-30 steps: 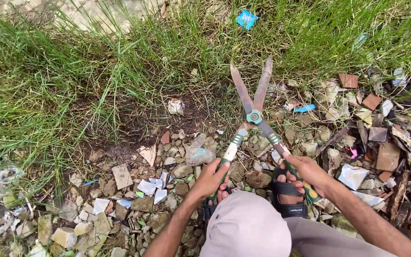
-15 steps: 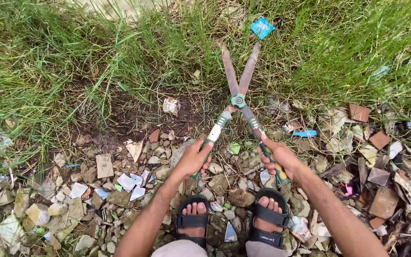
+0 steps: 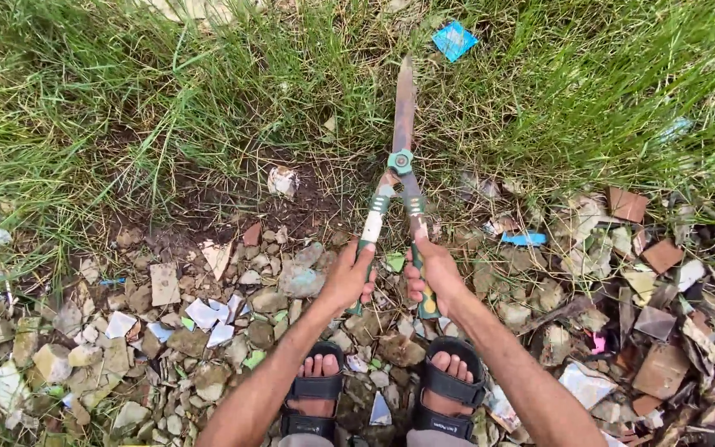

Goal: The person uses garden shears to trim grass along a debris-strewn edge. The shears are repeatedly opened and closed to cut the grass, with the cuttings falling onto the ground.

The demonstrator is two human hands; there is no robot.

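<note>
Your left hand (image 3: 347,277) is wrapped tight around the left handle of the hedge shears (image 3: 397,174), and your right hand (image 3: 432,273) is clamped the same way on the right handle, fingers curled all the way round. The two handles sit almost together, so the rusty blades are shut into one line pointing to 12 o'clock into the grass (image 3: 208,91).

What could bite you: your knuckles are just beside each other with the handles pulled in, so a hard squeeze could knock them together. Your toes in the open sandals (image 3: 448,389) sit at 6 o'clock right under your hands, with no cover if the shears slip. The broken tile and rubble (image 3: 208,314) underfoot looks loose, so your footing could roll. There may be stones hidden in the grass near the blade tips, hard to tell from here, and those would jar or nick the blades. A blue wrapper (image 3: 454,39) lies at 1 o'clock past the tips.
</note>
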